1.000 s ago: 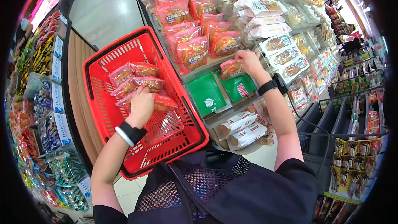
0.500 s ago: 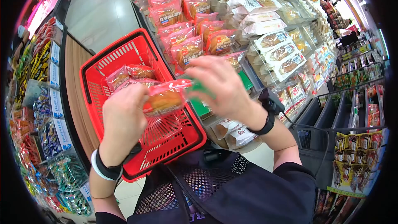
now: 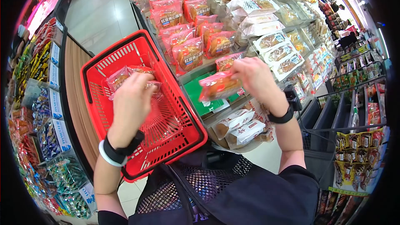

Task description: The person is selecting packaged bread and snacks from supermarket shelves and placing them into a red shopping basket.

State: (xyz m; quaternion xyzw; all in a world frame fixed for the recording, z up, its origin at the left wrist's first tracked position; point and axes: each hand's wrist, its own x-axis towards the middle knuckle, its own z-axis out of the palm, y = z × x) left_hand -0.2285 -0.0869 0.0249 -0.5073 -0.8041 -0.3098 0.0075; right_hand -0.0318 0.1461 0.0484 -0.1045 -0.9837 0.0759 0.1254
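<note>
My right hand (image 3: pixel 255 77) pinches one end of a pink-and-clear bag of red bean bread (image 3: pixel 220 86). The bag hangs tilted above a green panel (image 3: pixel 202 93) in the display shelf. Over the red shopping basket (image 3: pixel 175 135) is my left hand (image 3: pixel 132 100), its fingers bent downward, blurred and partly hidden. Several bags of the same bread (image 3: pixel 118 77) lie beneath and around it in the basket. Whether the left fingers grip one of them, I cannot make out. Dark bands circle both wrists.
Upright red bean bread bags (image 3: pixel 187 55) fill the shelf beyond the basket. White bread packs (image 3: pixel 277 50) stand to the right, with white bags (image 3: pixel 241 129) lower down. Left of the basket are a wooden ledge (image 3: pixel 77 96) and candy bins (image 3: pixel 43 104).
My right hand has moved right, away from the left, and now holds a bread bag over the shelf. The bag earlier at my left hand no longer shows there; that hand is deeper over the basket.
</note>
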